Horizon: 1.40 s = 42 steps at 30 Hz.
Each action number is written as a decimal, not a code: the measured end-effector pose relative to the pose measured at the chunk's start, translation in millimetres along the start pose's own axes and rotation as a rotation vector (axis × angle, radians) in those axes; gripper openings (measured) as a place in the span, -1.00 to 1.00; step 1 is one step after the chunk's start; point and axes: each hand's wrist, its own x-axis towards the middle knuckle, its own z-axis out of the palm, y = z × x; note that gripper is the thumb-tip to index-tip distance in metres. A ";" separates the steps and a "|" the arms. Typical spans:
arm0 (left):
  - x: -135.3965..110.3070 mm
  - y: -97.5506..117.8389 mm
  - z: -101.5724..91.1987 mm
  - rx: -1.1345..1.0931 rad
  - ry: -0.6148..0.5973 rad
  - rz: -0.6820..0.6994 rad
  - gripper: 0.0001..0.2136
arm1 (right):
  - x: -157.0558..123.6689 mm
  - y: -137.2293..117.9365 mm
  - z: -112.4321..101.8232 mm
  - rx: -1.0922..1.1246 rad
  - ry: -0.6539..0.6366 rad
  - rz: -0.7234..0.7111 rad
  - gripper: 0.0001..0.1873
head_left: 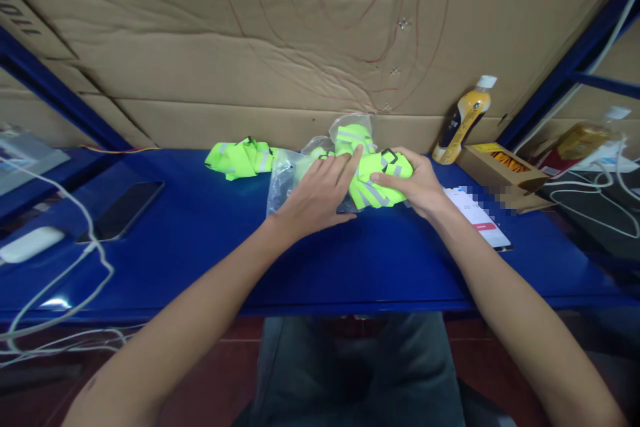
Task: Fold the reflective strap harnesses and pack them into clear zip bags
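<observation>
My right hand [424, 183] grips a folded neon-yellow reflective vest [380, 190], with grey stripes and black trim, by its right end. The thumb lies across its top. My left hand [320, 192] rests on the vest's left side and on a clear plastic bag [283, 180], its fingers stretched out and its thumb apart. What lies under the left palm is hidden. Just behind, another neon-yellow bundle [354, 137] sits in clear plastic. Farther left lies a crumpled neon-yellow vest [240, 157] with grey strips, apart from both hands.
On the blue table [200, 247], a phone with a lit screen [475, 217] lies by my right forearm. Behind it stand a drink bottle [463, 121] and an open cardboard box [503, 173]. A dark phone [127, 210] and white cables [95, 247] lie left. Cardboard [200, 67] backs the table.
</observation>
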 end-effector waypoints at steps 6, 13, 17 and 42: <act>-2.3 -0.3 0.0 -0.014 -0.020 -0.015 0.15 | 1.2 3.5 6.4 -0.039 0.016 -0.031 -0.35; -3.9 11.0 1.6 0.018 -0.037 -0.061 0.09 | -5.1 7.9 11.3 -0.411 0.069 -0.308 -0.48; -4.1 7.1 6.5 -0.066 -0.004 -0.084 0.11 | -15.0 4.6 17.9 -0.474 0.002 -0.409 -0.49; -2.2 15.8 5.6 -0.317 0.123 -0.030 0.29 | -14.7 -0.8 29.6 0.182 0.055 0.244 -0.32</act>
